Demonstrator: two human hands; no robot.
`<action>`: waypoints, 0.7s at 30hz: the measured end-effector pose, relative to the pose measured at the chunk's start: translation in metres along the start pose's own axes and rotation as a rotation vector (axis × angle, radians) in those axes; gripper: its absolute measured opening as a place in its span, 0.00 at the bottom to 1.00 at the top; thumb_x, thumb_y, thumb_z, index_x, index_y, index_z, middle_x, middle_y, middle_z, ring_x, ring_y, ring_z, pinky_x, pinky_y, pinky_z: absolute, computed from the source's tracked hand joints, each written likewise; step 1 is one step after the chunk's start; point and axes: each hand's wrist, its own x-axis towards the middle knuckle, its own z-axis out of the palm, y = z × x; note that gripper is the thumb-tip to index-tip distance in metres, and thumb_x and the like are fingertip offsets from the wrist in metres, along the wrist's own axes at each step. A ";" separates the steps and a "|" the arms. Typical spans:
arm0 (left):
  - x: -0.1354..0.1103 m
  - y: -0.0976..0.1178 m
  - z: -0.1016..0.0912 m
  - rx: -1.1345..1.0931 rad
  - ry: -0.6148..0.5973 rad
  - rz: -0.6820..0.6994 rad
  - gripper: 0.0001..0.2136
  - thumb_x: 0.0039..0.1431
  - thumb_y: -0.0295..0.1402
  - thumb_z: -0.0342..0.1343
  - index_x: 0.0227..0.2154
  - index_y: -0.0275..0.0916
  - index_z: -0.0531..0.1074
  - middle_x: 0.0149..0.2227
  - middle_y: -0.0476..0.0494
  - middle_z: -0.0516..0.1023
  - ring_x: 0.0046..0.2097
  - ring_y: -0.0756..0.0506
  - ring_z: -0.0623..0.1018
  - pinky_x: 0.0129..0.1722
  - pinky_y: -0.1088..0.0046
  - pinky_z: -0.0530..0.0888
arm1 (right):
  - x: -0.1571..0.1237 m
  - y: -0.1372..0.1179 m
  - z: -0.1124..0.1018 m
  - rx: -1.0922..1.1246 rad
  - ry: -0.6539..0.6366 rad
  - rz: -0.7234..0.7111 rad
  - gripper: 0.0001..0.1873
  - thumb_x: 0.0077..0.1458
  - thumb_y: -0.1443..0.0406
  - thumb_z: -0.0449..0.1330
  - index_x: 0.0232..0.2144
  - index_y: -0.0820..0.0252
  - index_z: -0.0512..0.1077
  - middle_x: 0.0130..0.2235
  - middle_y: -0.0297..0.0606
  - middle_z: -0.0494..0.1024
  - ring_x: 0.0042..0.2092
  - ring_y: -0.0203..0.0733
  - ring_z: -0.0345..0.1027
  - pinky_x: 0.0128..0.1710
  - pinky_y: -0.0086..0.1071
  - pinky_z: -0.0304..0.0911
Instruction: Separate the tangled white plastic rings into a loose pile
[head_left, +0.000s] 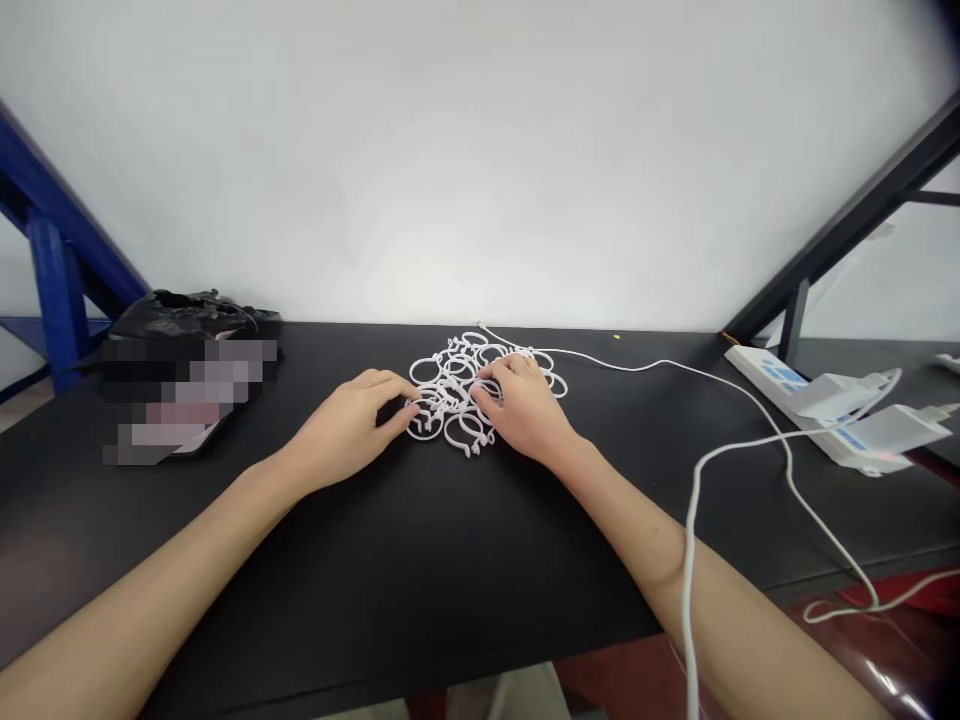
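Note:
A heap of several white plastic rings (457,385) lies on the black table (420,560) near its far edge. My left hand (352,425) rests palm down at the heap's left side, fingertips pinched on a ring at the edge. My right hand (525,405) lies on the heap's right part, its fingers curled into the rings. What exactly each set of fingers grips is partly hidden among the rings.
A white power strip (806,400) with two plugged adapters sits at the right. White cables (750,450) run from it across the table and over my right forearm. A black crumpled bag (191,315) and a blurred object lie at the left. A white wall stands behind.

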 end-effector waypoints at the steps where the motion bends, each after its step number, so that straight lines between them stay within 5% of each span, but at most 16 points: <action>1: 0.000 0.000 0.000 -0.002 0.006 0.000 0.14 0.65 0.44 0.47 0.41 0.43 0.73 0.47 0.44 0.78 0.50 0.40 0.73 0.51 0.62 0.69 | 0.000 0.000 -0.001 0.001 -0.003 0.000 0.14 0.62 0.60 0.54 0.44 0.61 0.73 0.47 0.47 0.72 0.53 0.52 0.61 0.56 0.47 0.59; 11: 0.001 0.002 0.000 -0.015 0.101 0.011 0.12 0.65 0.41 0.48 0.35 0.42 0.73 0.45 0.44 0.77 0.46 0.41 0.71 0.47 0.64 0.69 | 0.000 -0.002 -0.002 -0.005 -0.024 0.004 0.13 0.62 0.61 0.55 0.44 0.61 0.74 0.47 0.46 0.73 0.52 0.51 0.63 0.56 0.46 0.59; 21: 0.002 0.011 -0.013 -0.431 0.074 -0.300 0.16 0.60 0.50 0.54 0.36 0.42 0.76 0.31 0.49 0.77 0.32 0.48 0.72 0.33 0.72 0.68 | -0.001 -0.012 -0.015 0.000 0.212 -0.239 0.14 0.63 0.64 0.54 0.49 0.62 0.70 0.47 0.47 0.73 0.50 0.49 0.65 0.52 0.44 0.64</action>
